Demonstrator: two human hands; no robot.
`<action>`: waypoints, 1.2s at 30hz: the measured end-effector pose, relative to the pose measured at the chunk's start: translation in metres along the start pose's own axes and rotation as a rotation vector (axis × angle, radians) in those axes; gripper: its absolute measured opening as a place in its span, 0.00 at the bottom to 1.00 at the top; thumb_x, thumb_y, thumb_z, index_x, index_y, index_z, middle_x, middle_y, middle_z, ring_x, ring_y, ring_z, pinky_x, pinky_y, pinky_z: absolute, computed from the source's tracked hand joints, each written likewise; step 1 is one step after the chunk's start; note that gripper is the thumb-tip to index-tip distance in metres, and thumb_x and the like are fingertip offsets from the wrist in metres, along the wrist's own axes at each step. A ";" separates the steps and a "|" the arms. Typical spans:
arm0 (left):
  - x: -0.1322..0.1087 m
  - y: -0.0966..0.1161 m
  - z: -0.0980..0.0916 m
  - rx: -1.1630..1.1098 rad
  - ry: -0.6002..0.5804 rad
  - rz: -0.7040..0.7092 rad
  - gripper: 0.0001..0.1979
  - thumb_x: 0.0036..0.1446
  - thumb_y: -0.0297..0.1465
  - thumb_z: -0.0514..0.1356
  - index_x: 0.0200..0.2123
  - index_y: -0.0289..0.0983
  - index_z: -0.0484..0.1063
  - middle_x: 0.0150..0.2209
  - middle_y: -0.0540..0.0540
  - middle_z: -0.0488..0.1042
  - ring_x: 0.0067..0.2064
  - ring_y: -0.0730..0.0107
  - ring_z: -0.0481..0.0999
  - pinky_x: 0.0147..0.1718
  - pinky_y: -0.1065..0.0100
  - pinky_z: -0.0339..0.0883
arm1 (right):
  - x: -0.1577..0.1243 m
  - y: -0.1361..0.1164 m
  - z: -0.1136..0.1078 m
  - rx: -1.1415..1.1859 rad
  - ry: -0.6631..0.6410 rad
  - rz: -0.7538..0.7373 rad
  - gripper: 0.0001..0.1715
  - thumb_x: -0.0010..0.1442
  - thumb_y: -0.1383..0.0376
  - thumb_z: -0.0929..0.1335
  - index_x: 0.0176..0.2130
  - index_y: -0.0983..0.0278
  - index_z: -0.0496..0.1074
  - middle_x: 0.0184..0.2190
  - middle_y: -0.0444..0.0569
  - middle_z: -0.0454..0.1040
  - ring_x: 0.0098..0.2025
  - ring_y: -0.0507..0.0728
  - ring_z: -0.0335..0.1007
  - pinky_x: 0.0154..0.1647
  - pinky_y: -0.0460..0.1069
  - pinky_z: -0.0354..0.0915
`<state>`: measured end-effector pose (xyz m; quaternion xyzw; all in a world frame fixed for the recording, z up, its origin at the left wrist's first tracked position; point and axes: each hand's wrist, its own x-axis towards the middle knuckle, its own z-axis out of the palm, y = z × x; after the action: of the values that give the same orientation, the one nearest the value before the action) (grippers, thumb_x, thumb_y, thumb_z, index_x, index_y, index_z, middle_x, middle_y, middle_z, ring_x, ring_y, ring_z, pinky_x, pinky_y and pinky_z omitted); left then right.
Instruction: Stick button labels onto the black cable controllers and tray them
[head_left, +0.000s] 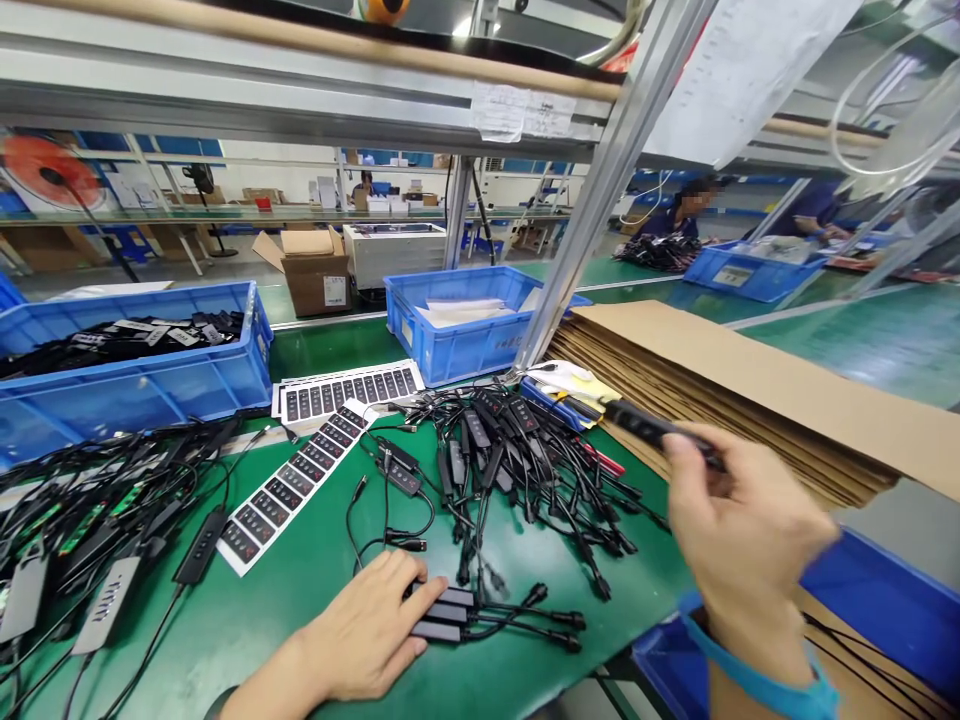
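My left hand (375, 625) is closed around the ends of a few small dark inline control boxes (442, 631), which lie side by side on the green table. Their black cables, ending in round connectors, stretch to the right. My right hand (742, 500), raised over the table's right edge, grips a long black stick-like object (641, 422) whose kind I cannot make out. A heap of similar boxes with cables (517, 450) lies beyond my hands. Sheets of dark printed labels (289, 490) sit left of it, with a loose control box (403, 475) between.
More cabled units (112, 590) crowd the left side. A blue bin (135, 405) of dark parts and another blue bin (457, 350) with papers stand behind. Stacked cardboard (780, 385) lies at right, beside a slanted metal post (592, 200). Two people work at the far right.
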<state>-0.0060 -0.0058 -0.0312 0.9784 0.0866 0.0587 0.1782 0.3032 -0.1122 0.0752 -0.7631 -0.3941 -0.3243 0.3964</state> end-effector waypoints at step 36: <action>-0.024 0.004 0.002 -0.031 0.000 -0.060 0.36 0.57 0.31 0.58 0.66 0.37 0.48 0.58 0.34 0.63 0.58 0.46 0.62 0.57 0.43 0.56 | 0.014 -0.127 0.092 0.508 -1.268 -0.309 0.24 0.53 0.66 0.70 0.49 0.63 0.62 0.29 0.43 0.74 0.26 0.55 0.71 0.25 0.46 0.61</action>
<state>-0.0286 -0.0150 -0.0339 0.9725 0.1150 0.0549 0.1949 0.2176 0.0197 0.0869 -0.6240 -0.7170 0.2332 0.2054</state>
